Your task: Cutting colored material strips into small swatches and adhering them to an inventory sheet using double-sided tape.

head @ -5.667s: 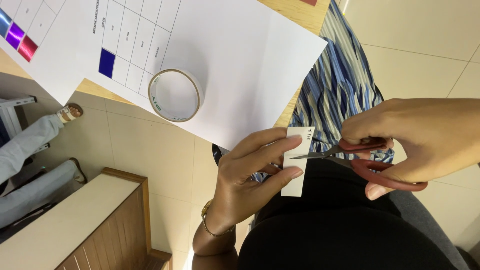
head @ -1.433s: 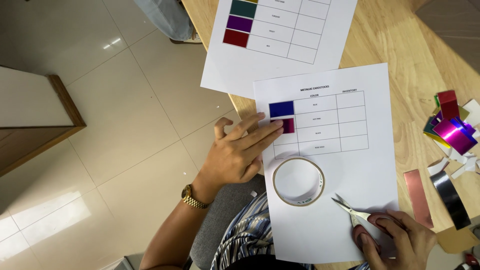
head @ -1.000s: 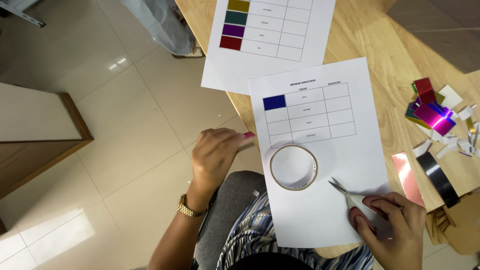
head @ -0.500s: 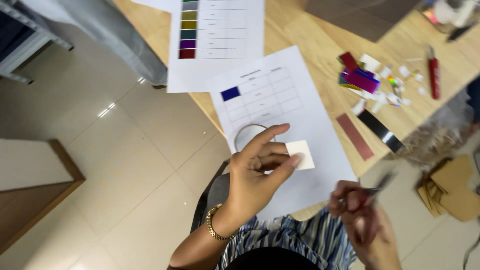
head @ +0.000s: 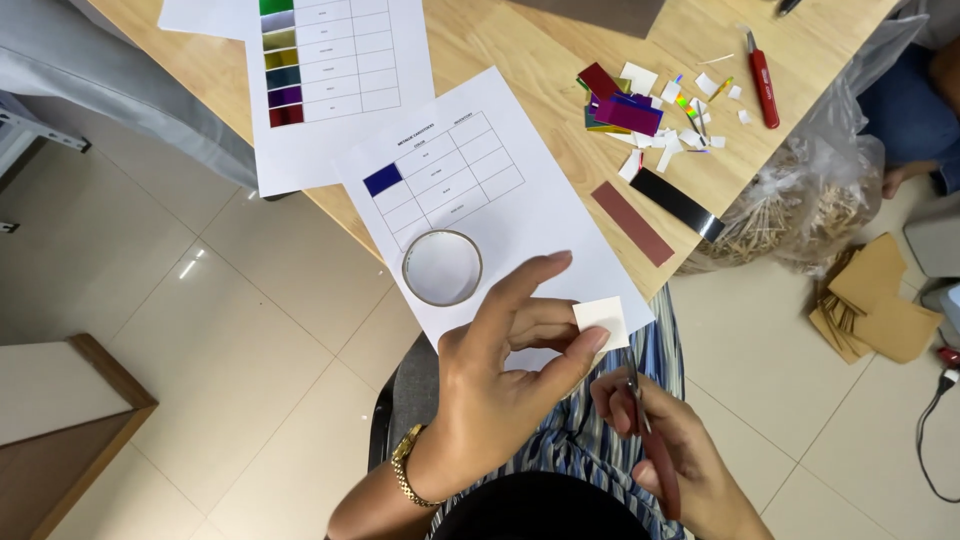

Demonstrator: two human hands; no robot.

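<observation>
Now, from the head camera, the left hand is raised in front of the body, and its grip is closed on a small white paper piece, pinched between the thumb and the fingertips. The paper piece hangs just over the near edge of the wooden surface, above the striped clothing on the lap.

The right hand is lower, just beside the left one. Its grip is closed around the red handles of the scissors, and the blades point up toward the paper piece. If the blades touch the paper, I cannot tell.

On the surface, a white sheet with a printed table lies near the edge, with one blue square in its first cell. A roll of clear tape rests on this sheet. A second sheet with a column of coloured squares lies further away. To the right are shiny coloured scraps, a brown strip, a black strip and a red cutter. A clear plastic bag hangs at the edge of the surface.
</observation>
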